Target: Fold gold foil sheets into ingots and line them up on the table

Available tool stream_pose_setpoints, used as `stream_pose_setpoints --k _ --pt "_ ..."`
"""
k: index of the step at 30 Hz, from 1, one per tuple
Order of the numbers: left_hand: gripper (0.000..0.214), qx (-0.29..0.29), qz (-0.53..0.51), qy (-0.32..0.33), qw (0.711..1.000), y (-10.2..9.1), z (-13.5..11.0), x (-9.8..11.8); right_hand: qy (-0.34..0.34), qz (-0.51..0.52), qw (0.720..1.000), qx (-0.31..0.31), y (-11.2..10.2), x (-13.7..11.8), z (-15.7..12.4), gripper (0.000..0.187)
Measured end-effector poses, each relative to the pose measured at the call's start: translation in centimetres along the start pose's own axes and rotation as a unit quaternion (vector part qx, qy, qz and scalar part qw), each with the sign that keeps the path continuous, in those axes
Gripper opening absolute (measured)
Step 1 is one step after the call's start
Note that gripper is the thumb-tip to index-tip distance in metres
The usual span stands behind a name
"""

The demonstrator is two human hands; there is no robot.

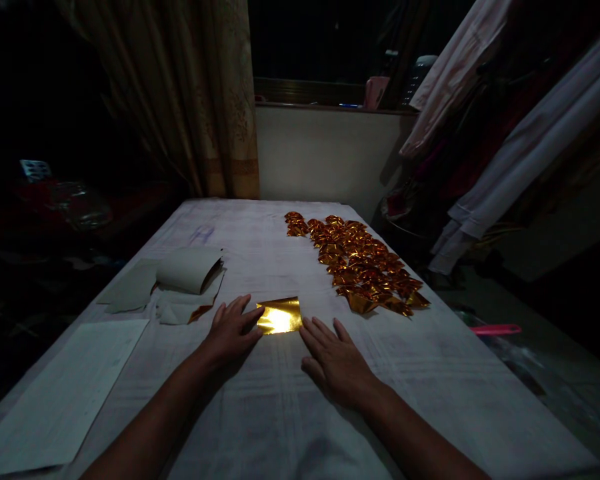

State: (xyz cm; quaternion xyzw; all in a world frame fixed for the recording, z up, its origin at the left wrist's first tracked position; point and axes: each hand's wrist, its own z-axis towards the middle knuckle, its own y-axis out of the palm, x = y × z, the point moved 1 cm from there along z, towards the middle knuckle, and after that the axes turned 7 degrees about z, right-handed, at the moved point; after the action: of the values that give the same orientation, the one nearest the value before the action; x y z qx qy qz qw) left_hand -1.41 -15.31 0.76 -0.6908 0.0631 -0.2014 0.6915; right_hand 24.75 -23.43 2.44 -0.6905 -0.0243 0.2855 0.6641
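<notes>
A shiny gold foil paper sheet (280,316) lies flat on the cloth-covered table (260,407) between my hands. My left hand (234,328) rests at its left edge, fingers spread, with fingertips touching the foil. On the other side, my right hand (334,355) lies flat with its fingertips at the sheet's right edge. Neither hand grips anything. Farther off to the right sits a heap of folded gold foil pieces (365,257), apart from both hands. To the left is a loose stack of pale-backed paper sheets (185,272), one curling up.
A large white sheet (65,387) lies at the table's near left. Curtains (205,100) hang behind on the left, and clothes (520,147) hang on the right. A pink cup (375,92) stands on the window ledge. A pink handle (497,329) shows beyond the right edge.
</notes>
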Motion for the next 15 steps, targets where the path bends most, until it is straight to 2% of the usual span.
stream_pose_setpoints --k 4,7,9,12,15 --pt "0.050 -0.023 0.008 -0.019 1.000 -0.3 0.1 0.3 0.033 -0.017 0.999 0.010 -0.5 1.0 -0.3 0.052" --pt "0.050 -0.017 0.008 -0.013 1.000 -0.3 0.3 0.3 0.039 -0.024 0.997 0.057 -0.8 0.2 1.6 0.048" --pt "0.050 -0.013 0.008 -0.006 1.000 -0.3 0.3 0.3 0.010 -0.019 0.997 0.075 -0.6 -1.0 3.6 0.050" --pt "0.053 -0.020 0.014 -0.007 1.000 -0.1 0.4 0.2 -0.023 0.002 0.998 0.052 0.4 -2.6 6.4 0.051" --pt "0.057 -0.030 0.025 -0.008 0.999 -0.1 0.6 0.0 -0.003 0.014 1.000 0.015 1.2 -3.1 7.3 0.053"
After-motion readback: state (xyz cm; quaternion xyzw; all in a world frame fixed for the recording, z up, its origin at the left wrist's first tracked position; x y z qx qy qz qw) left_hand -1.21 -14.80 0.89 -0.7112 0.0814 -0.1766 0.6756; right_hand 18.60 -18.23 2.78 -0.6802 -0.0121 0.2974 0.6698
